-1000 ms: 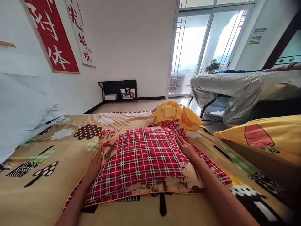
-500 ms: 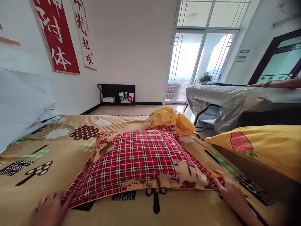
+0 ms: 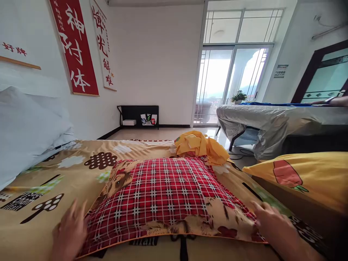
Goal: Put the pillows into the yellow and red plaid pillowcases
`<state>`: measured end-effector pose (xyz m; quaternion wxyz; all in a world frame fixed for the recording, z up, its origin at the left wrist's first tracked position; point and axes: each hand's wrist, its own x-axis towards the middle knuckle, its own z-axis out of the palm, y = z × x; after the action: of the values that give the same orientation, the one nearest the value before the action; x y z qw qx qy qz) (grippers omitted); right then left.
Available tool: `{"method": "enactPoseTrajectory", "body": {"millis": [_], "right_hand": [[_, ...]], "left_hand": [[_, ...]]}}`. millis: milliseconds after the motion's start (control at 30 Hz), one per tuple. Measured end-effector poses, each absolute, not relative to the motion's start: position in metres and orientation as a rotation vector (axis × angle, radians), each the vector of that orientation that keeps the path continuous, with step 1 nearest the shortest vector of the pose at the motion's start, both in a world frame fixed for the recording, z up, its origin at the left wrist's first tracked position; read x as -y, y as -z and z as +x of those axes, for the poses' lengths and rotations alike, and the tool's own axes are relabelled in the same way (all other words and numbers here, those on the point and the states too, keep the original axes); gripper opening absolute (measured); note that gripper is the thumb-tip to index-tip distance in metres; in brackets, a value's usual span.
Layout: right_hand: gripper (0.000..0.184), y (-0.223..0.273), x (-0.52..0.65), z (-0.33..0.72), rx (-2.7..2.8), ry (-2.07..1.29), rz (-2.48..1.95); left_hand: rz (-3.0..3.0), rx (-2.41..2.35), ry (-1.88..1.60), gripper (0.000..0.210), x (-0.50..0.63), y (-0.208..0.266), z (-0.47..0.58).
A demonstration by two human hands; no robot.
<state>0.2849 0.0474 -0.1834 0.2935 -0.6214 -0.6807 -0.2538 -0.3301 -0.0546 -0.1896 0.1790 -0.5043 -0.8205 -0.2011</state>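
A red plaid pillow (image 3: 163, 192) with dog and rooster pictures and an orange-trimmed edge lies flat on the patterned bed sheet (image 3: 89, 185). At its left front edge is my left hand (image 3: 70, 230), blurred, with the fingers stretched out and apart. My right hand (image 3: 276, 221) rests by the right front corner, its fingers loosely extended along the border. Neither hand visibly grips the fabric, though blur hides the exact contact. Behind the pillow's far right corner lies a crumpled yellow cloth (image 3: 201, 146).
White pillows (image 3: 29, 127) are piled at the left. A yellow pillow (image 3: 307, 174) with a carrot print stands at the right. Beyond it is a plastic-covered table (image 3: 272, 116), where another person's hand (image 3: 331, 100) rests. A low black shelf (image 3: 140, 112) stands by the far wall.
Both hands have loosened from the pillow's front corners; the left moved up and right. The pillow's front edge sits lower in view, and the whole view has tilted up slightly.
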Motion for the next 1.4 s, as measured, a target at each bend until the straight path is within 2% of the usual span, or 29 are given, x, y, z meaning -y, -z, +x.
{"method": "enactPoseTrajectory", "body": {"millis": [67, 167, 233, 333, 500, 867, 1000, 1167, 1300, 1400], "right_hand": [[0.04, 0.147, -0.051, 0.218, 1.938, 0.672, -1.536], [0.041, 0.101, -0.059, 0.111, 2.062, 0.577, -1.228], [0.044, 0.094, -0.068, 0.06, 2.173, 0.465, -1.158], [0.048, 0.118, -0.083, 0.032, 2.312, 0.291, -1.208], [0.053, 0.169, -0.098, 0.07, 2.332, 0.301, -1.26], [0.049, 0.183, -0.099, 0.126, 2.181, 0.451, -1.438], [0.051, 0.187, -0.091, 0.139, 2.158, 0.422, -1.44], [0.058, 0.209, -0.076, 0.177, 2.086, 0.336, -1.579], [0.055, 0.24, -0.062, 0.221, 2.113, 0.252, -1.723], [0.05, 0.262, -0.052, 0.252, 2.179, 0.426, -1.704]], "left_hand": [[-1.636, 2.047, 0.698, 0.054, 0.029, 0.148, -0.267], [-1.971, 1.73, 0.716, 0.049, -0.013, 0.099, -0.179], [-2.105, 1.689, 0.669, 0.049, -0.039, 0.089, -0.143], [-2.207, 1.834, 0.555, 0.05, -0.069, 0.108, -0.134], [-2.155, 1.949, 0.555, 0.058, -0.084, 0.15, -0.176], [-1.979, 2.112, 0.557, 0.056, -0.066, 0.162, -0.231], [-1.964, 2.107, 0.742, 0.056, -0.047, 0.175, -0.251], [-2.004, 2.265, 1.003, 0.06, -0.001, 0.215, -0.291], [-2.039, 2.341, 0.723, 0.061, 0.037, 0.235, -0.317], [-2.034, 2.331, 0.34, 0.057, 0.058, 0.231, -0.32]]}}
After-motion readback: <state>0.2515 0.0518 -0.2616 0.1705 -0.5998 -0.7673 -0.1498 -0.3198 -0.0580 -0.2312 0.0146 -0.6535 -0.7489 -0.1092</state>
